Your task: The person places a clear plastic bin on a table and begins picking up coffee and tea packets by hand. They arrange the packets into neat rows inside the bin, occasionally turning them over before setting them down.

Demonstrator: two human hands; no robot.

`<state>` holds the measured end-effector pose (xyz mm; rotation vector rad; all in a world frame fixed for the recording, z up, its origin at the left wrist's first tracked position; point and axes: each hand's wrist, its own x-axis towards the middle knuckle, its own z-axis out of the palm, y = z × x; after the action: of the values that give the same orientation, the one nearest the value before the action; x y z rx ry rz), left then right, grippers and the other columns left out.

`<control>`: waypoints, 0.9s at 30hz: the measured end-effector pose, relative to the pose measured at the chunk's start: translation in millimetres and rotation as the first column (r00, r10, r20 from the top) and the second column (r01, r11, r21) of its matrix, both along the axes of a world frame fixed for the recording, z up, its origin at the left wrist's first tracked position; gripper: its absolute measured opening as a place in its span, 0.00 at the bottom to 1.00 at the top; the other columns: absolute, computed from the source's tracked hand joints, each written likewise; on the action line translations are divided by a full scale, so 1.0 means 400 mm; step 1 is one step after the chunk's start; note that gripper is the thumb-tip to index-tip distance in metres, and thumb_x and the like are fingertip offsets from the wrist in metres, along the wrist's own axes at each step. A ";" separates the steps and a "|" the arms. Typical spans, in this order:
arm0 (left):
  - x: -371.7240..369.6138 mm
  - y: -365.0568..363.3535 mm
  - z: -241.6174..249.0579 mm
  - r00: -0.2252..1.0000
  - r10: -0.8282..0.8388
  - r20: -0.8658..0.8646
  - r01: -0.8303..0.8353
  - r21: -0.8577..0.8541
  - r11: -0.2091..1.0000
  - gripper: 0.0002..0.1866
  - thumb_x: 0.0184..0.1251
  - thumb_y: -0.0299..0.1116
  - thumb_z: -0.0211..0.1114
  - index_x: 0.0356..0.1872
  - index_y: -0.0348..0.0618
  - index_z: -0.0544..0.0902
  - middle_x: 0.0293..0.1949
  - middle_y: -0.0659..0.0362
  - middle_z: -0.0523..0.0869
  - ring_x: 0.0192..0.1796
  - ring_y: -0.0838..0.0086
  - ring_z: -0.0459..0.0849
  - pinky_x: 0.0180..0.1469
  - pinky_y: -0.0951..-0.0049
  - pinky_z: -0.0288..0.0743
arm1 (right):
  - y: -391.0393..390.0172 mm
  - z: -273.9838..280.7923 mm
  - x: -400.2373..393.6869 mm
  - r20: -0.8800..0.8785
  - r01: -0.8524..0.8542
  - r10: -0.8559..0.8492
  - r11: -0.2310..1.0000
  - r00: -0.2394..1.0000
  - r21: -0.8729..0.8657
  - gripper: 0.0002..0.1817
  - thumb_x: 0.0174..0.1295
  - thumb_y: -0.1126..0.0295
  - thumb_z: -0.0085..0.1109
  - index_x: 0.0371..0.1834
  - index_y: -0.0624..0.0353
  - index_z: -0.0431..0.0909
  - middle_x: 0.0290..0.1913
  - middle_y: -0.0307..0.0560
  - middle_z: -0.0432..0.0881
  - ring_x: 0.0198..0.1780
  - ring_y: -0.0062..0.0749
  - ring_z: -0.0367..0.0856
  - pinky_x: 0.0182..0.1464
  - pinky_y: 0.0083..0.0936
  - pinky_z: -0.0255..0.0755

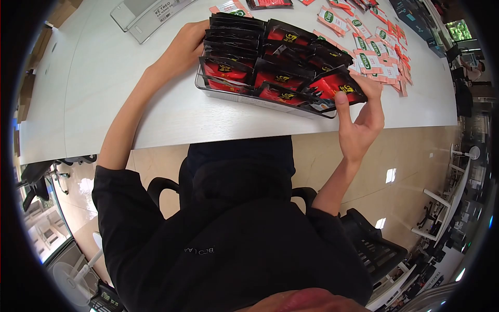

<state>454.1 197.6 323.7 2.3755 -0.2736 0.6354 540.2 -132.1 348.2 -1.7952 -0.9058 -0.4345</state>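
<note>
A shallow rimmed tray [244,99] stands near the table's front edge, packed with rows of upright black-and-red coffee sachets [280,78]. My left hand [186,48] is curled round the tray's left side, its fingertips partly hidden behind the sachets. At the right front corner, my right hand [362,117] pinches one black-and-red sachet [337,89], thumb in front and fingers behind. This sachet leans at a tilt over the tray's corner, its lower edge at the rim.
Many pink-and-white sachets with green labels [369,61] lie scattered at the right. A clear plastic holder [148,21] with printed lettering sits at the back left. Another black-and-red packet [269,3] lies behind the tray. A dark box [416,21] stands at the far right.
</note>
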 end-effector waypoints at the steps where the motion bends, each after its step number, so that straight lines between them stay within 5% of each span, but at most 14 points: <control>1: 0.000 -0.001 0.002 1.000 -0.002 -0.002 0.002 0.000 1.000 0.10 0.67 0.25 0.60 0.45 0.30 0.79 0.39 0.40 0.85 0.41 0.43 0.81 0.47 0.55 0.74 | 0.004 0.009 0.004 0.067 -0.007 0.009 0.999 0.998 -0.035 0.17 0.54 0.75 0.77 0.48 0.60 0.85 0.48 0.45 0.85 0.52 0.36 0.80 0.57 0.31 0.72; 5: -0.001 0.002 -0.001 1.000 0.014 -0.012 -0.013 0.014 1.000 0.10 0.67 0.25 0.60 0.45 0.30 0.79 0.38 0.40 0.85 0.41 0.43 0.81 0.47 0.55 0.74 | 0.019 0.050 -0.006 0.021 -0.012 0.013 0.998 1.000 -0.057 0.15 0.51 0.76 0.77 0.43 0.56 0.88 0.47 0.44 0.85 0.48 0.37 0.78 0.55 0.31 0.70; 10: -0.001 0.001 0.007 0.997 0.038 -0.072 -0.037 0.019 0.999 0.10 0.67 0.25 0.60 0.45 0.30 0.79 0.38 0.39 0.85 0.41 0.42 0.80 0.47 0.55 0.74 | 0.008 0.094 -0.015 0.354 0.076 0.030 0.956 0.935 -0.284 0.15 0.43 0.76 0.78 0.36 0.48 0.92 0.36 0.32 0.85 0.43 0.32 0.74 0.48 0.31 0.64; 13: 0.005 0.008 -0.002 0.999 -0.039 -0.002 0.039 -0.005 0.999 0.10 0.66 0.25 0.60 0.45 0.30 0.79 0.38 0.39 0.84 0.41 0.42 0.80 0.46 0.56 0.74 | 0.009 0.121 -0.034 0.366 0.151 -0.015 0.926 0.931 -0.346 0.12 0.44 0.80 0.77 0.34 0.53 0.91 0.30 0.33 0.85 0.42 0.32 0.73 0.51 0.31 0.67; 19: 0.004 0.010 -0.006 1.000 -0.013 -0.011 0.013 0.015 1.000 0.10 0.65 0.25 0.59 0.45 0.31 0.78 0.37 0.40 0.84 0.40 0.42 0.79 0.46 0.55 0.73 | 0.006 0.090 -0.035 0.325 0.120 0.008 0.921 0.946 -0.371 0.17 0.40 0.77 0.75 0.35 0.45 0.92 0.31 0.28 0.86 0.40 0.29 0.73 0.46 0.29 0.62; 27: 0.016 0.029 -0.025 0.996 -0.083 0.044 0.081 0.043 0.996 0.12 0.64 0.25 0.61 0.47 0.34 0.78 0.37 0.43 0.84 0.36 0.47 0.78 0.42 0.59 0.73 | 0.008 0.088 -0.014 0.166 0.051 0.014 0.922 0.986 -0.383 0.16 0.43 0.82 0.74 0.37 0.52 0.92 0.30 0.35 0.86 0.38 0.30 0.73 0.47 0.27 0.65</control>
<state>460.6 209.1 313.8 2.3777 -0.4061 0.6518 534.5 -129.1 383.3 -2.1521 -1.1544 -0.4448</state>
